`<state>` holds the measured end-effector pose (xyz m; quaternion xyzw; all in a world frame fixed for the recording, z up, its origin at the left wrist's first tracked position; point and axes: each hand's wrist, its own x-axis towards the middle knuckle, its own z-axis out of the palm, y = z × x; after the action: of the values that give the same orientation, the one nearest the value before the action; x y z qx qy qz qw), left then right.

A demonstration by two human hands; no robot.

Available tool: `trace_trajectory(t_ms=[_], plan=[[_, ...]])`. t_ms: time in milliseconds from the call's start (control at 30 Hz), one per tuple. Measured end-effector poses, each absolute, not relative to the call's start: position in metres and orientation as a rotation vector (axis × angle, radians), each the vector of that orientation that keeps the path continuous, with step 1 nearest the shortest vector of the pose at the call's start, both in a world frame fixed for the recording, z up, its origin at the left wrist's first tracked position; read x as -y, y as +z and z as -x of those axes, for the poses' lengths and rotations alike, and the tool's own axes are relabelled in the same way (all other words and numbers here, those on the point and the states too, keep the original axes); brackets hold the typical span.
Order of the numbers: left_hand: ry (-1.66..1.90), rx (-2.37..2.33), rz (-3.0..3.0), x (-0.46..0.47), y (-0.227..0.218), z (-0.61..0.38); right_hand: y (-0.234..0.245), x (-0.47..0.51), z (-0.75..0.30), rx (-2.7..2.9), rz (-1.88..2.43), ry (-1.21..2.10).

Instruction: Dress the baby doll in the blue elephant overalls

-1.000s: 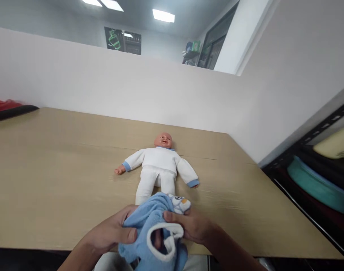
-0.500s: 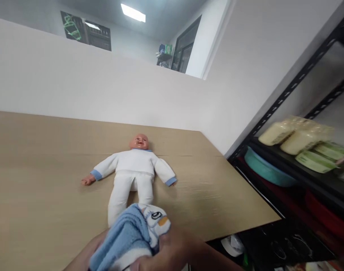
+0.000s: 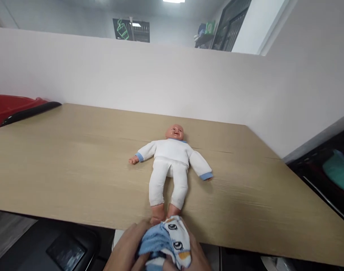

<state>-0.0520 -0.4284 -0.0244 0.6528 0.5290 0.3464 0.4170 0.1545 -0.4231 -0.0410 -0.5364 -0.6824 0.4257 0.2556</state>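
Observation:
A baby doll (image 3: 169, 163) in a white suit with blue cuffs lies on its back on the wooden table (image 3: 75, 158), feet toward me. At the bottom edge both my hands grip a bunched blue and white garment (image 3: 165, 241) with cartoon eyes on it. My left hand (image 3: 126, 251) is closed on its left side and my right hand (image 3: 196, 256) on its right. The garment sits right at the doll's bare feet, at the table's near edge.
A white partition wall runs behind the table. A red tub (image 3: 8, 107) with a black rim stands at the far left. A dark shelf rack with a teal basin (image 3: 340, 169) is on the right. Below the table's edge lies a dark object (image 3: 66, 250).
The view swung right and came back to the left. My hands with the garment dropped lower and nearer to me, so the doll's legs and feet now show in full.

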Motion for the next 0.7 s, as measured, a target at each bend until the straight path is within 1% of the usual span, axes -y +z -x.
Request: trace_trajectory(t_ms=[67, 133, 233, 367, 467, 567, 700], plan=[[0.909, -1.419, -1.732, 0.428, -0.027, 0.053, -0.033, 0.419, -0.156, 1.825, 1.528, 1.027], [0.938, -1.504, -1.779, 0.425, -0.028, 0.049, -0.03, 0.415, -0.159, 1.86, 1.487, 0.951], [0.944, -1.557, -1.756, 0.416, -0.032, 0.04, -0.04, 0.41, -0.161, 1.897, 1.478, 0.823], [0.983, -1.449, -1.623, 0.399, -0.04, 0.035, -0.059, 0.403, -0.155, 1.958, 1.481, 0.747], [0.985, -1.357, -1.536, 0.389, -0.045, 0.038, -0.06, 0.398, -0.146, 1.879, 1.57, 0.666], [0.992, -1.38, -1.589, 0.386, -0.051, 0.041, -0.057, 0.396, -0.139, 1.927, 1.64, 0.588], [1.002, -1.419, -1.746, 0.386, -0.059, 0.042, -0.061, 0.395, -0.14, 2.05, 1.713, 0.562]])
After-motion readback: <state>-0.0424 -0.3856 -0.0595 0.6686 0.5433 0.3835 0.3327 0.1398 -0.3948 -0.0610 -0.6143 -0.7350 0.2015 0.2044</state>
